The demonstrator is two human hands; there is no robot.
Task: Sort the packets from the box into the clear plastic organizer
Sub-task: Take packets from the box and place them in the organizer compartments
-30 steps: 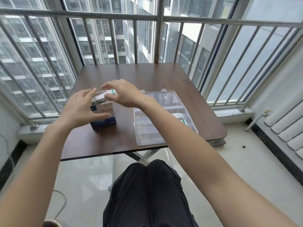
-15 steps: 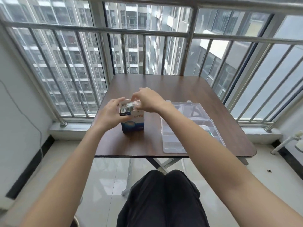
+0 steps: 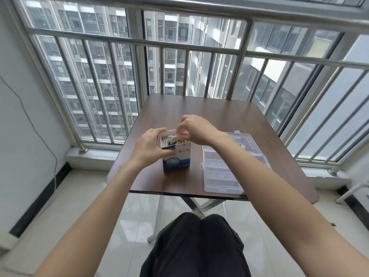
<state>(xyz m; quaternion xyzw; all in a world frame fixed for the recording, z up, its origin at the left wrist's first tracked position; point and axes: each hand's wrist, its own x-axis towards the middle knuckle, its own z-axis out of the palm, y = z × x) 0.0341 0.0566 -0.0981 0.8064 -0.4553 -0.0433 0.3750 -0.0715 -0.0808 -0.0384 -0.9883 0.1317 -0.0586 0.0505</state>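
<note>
While the box (image 3: 175,154) stood open on the counter (image 3: 229,114), 2 hands worked at it.
Left hand (image 3: 148,145) gripped its left side; right hand (image 3: 194,127) fingers pinched packets (image 3: 170,140) at its top; clear organizer (image 3: 225,166) sat just right.

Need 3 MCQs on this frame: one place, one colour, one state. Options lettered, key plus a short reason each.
1. The clear organizer lies where from the box?
A) person's right B) person's left C) on top of it

2. Lower front of the box is:
A) red B) blue C) green

3. The box top is:
A) taped shut B) open, packets showing C) folded flat

Key: 1 A, it lies on the table right of the box. 2 B, blue print below the white band. 3 B, packets show while the left hand holds the box and the right hand pinches at its top.
</note>
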